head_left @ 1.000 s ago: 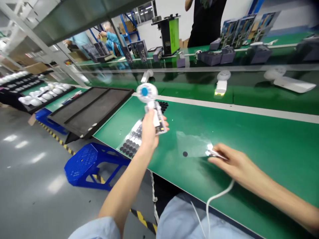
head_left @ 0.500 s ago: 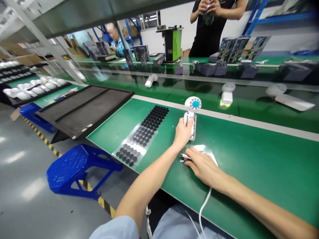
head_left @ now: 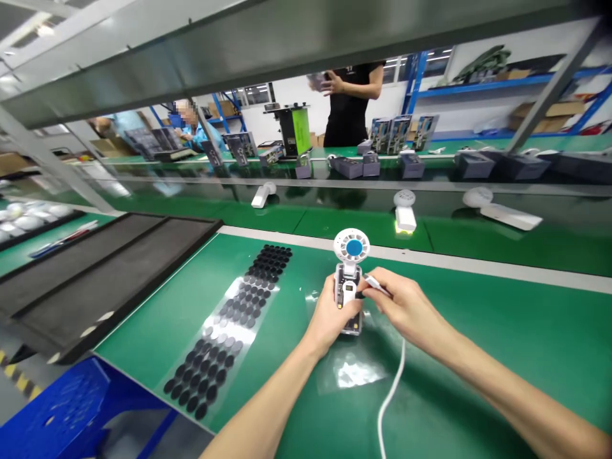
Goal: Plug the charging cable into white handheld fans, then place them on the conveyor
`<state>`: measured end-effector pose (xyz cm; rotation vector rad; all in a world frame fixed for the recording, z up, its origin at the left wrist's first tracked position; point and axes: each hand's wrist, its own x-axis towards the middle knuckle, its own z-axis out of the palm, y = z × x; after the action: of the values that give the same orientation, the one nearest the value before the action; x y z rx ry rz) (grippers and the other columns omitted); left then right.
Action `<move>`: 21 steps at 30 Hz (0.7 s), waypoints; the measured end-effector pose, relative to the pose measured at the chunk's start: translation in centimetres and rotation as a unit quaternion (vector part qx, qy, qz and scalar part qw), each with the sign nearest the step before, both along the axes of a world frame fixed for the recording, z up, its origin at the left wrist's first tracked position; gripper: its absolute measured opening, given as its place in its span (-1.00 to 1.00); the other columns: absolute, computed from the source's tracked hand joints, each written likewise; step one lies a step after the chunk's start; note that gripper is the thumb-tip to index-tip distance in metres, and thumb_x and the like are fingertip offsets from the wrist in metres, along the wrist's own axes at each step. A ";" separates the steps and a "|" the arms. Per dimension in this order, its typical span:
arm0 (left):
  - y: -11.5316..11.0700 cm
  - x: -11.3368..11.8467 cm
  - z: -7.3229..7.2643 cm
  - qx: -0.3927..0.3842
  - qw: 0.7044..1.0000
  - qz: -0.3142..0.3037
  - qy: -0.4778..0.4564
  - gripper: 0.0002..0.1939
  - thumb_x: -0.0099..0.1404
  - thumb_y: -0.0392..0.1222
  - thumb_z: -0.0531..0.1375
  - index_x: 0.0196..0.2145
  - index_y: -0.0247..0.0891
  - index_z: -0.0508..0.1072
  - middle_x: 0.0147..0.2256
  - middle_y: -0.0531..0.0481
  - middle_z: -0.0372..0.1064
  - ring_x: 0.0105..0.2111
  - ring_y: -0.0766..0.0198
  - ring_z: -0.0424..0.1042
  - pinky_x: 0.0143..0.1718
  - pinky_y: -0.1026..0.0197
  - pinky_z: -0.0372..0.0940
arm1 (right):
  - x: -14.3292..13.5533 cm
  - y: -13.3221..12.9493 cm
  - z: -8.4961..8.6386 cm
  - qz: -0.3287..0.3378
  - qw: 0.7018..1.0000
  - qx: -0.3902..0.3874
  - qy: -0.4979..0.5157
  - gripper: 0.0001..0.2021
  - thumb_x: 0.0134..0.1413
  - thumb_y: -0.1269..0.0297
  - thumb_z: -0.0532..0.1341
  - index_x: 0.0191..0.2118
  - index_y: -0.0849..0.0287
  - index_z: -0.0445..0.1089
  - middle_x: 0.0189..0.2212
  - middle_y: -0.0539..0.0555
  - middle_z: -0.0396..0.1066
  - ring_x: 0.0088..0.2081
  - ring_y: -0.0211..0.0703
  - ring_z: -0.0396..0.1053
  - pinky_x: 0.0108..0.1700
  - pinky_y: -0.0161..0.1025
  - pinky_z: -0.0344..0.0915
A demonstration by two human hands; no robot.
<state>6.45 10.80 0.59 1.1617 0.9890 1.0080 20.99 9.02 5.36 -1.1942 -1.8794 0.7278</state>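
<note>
Held fan, green worktop, blue shelving beyond

No text can be read: the print on the upright boxes and black shirt is too small.

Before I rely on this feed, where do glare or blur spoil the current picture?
Head view: glare whitens part of the clear sheet and bands across the strip of black dots; head view: white parts at the picture's left edge look soft, while the fan in the left hand reads fairly clear.
</note>
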 end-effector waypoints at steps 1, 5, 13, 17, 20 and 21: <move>-0.1 0.1 0.0 -0.004 1.000 -0.006 -0.004 -0.52 0.01 -0.25 0.24 -0.10 -0.22 0.21 -0.37 0.07 0.33 -0.47 0.33 0.35 -0.36 0.27 0.28 | -0.1 0.3 0.1 0.010 1.000 0.014 -0.011 -0.84 0.13 0.40 -0.01 -0.44 0.10 0.20 -0.50 -0.02 0.25 -0.45 -0.16 0.23 -0.40 -0.25 0.11; -0.2 0.3 0.3 -0.004 1.000 -0.014 0.007 -0.53 0.03 -0.29 0.20 -0.07 -0.19 0.21 -0.33 0.07 0.32 -0.45 0.33 0.35 -0.36 0.27 0.29 | -0.7 0.7 -0.1 0.011 0.998 0.034 -0.048 -0.83 0.13 0.45 -0.04 -0.46 0.10 0.09 -0.48 -0.01 0.23 -0.45 -0.16 0.21 -0.41 -0.25 0.10; -0.3 0.1 0.1 0.034 0.998 -0.025 0.045 -0.53 0.07 -0.29 0.18 -0.04 -0.19 0.20 -0.24 0.04 0.32 -0.33 0.29 0.35 -0.23 0.26 0.27 | -0.7 0.9 -0.1 0.019 0.996 0.032 -0.086 -0.82 0.15 0.49 -0.04 -0.42 0.12 0.16 -0.41 0.05 0.27 -0.39 -0.11 0.26 -0.36 -0.21 0.18; -0.4 0.1 0.1 0.044 0.997 -0.032 0.053 -0.53 0.09 -0.29 0.16 -0.03 -0.20 0.17 -0.22 0.04 0.30 -0.29 0.29 0.34 -0.22 0.27 0.27 | -0.7 0.9 0.0 0.025 0.995 0.025 -0.093 -0.82 0.15 0.50 -0.05 -0.35 0.13 0.21 -0.38 0.07 0.30 -0.35 -0.09 0.30 -0.30 -0.18 0.23; -0.3 0.1 0.0 0.054 0.996 -0.030 0.063 -0.53 0.07 -0.31 0.15 -0.04 -0.21 0.17 -0.23 0.05 0.29 -0.29 0.30 0.33 -0.25 0.28 0.26 | -0.8 0.9 -0.1 0.025 0.995 0.029 -0.097 -0.83 0.15 0.49 -0.05 -0.34 0.13 0.22 -0.36 0.07 0.31 -0.34 -0.09 0.31 -0.29 -0.18 0.25; -0.3 0.1 0.0 0.056 0.996 -0.033 0.064 -0.53 0.06 -0.31 0.15 -0.04 -0.21 0.17 -0.23 0.05 0.28 -0.30 0.31 0.32 -0.26 0.28 0.26 | -0.8 0.9 -0.1 0.024 0.994 0.032 -0.099 -0.83 0.15 0.49 -0.05 -0.35 0.13 0.21 -0.37 0.07 0.31 -0.34 -0.09 0.31 -0.30 -0.18 0.25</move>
<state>6.56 10.50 0.55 1.3569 0.9991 0.9559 20.21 9.96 5.23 -1.2220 -2.0855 0.5876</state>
